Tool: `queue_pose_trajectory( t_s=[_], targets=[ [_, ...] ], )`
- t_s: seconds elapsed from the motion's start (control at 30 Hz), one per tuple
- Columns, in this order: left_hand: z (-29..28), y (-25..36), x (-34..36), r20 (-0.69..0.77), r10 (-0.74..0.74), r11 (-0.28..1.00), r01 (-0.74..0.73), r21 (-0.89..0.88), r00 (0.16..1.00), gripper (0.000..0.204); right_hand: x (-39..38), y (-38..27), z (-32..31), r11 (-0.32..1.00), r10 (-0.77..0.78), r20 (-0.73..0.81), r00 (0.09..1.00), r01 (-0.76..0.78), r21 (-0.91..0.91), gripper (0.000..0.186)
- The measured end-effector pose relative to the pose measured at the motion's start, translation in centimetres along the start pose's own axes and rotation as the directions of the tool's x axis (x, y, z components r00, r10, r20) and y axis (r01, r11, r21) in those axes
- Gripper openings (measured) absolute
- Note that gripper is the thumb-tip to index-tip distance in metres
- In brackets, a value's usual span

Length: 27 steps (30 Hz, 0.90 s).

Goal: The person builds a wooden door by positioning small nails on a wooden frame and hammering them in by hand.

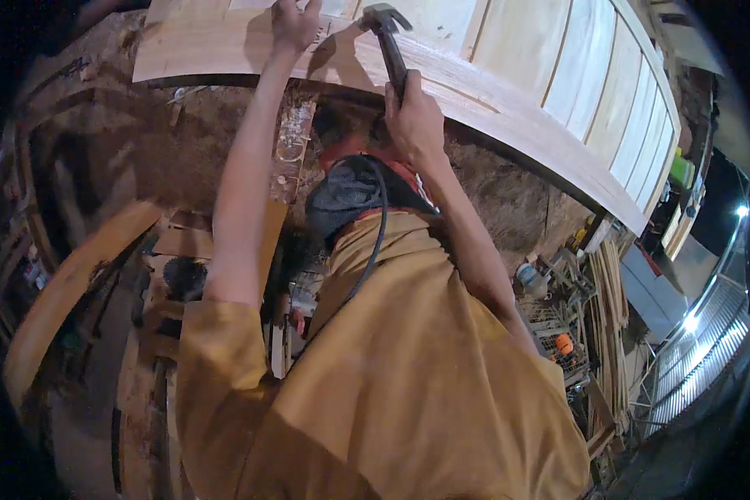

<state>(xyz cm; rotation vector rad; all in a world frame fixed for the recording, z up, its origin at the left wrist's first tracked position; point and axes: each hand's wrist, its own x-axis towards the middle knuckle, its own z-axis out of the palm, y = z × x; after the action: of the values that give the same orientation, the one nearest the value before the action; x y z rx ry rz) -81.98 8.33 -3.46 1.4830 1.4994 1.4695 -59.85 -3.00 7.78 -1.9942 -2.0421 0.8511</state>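
Observation:
My right hand (412, 121) grips a claw hammer (392, 54) by its dark handle, its metal head raised over a pale wooden panel (517, 46) made of several boards inside a frame. At the panel's near rail, left of the hammer head, my left hand (294, 27) has its fingers curled at the top edge of the view; what they hold, if anything, is too small to make out. The hammer and hand cast shadows on the wood.
Below the panel lie dirt ground (508, 187), a curved plank (75, 292) and wood pieces at left. At right are stacked strips (610, 317), a plastic jug (533, 279), an orange object (564, 342) and corrugated sheet (692, 367) beside lamps. A dark cord runs down my clothing.

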Motion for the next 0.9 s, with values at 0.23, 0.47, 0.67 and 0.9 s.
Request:
queue_pose_trajectory(
  t_s=[0.23,0.47,0.67,0.9],
  targets=[
    [-0.7,-0.6,1.0,-0.057,-0.042,0.99,0.034,-0.138,0.997,0.032,0.8,0.1,-0.2,0.998,-0.063,-0.025,0.998,0.063,0.001,0.03],
    [0.0,1.9,1.4,-0.061,-0.055,0.998,0.054,-0.015,0.997,0.023,1.7,1.3,-2.2,0.999,0.01,0.011,1.0,-0.01,0.051,0.033],
    [-3.4,4.9,0.6,0.38,-0.082,0.766,-0.186,0.615,0.921,0.029,-2.4,6.7,-5.7,0.977,0.107,-0.037,0.994,-0.098,0.192,0.034],
    [-0.8,7.0,0.7,0.452,-0.262,0.589,-0.23,0.774,0.853,0.02,-5.2,9.9,-8.3,0.877,0.332,-0.073,0.94,-0.28,0.39,0.032]
  ],
)
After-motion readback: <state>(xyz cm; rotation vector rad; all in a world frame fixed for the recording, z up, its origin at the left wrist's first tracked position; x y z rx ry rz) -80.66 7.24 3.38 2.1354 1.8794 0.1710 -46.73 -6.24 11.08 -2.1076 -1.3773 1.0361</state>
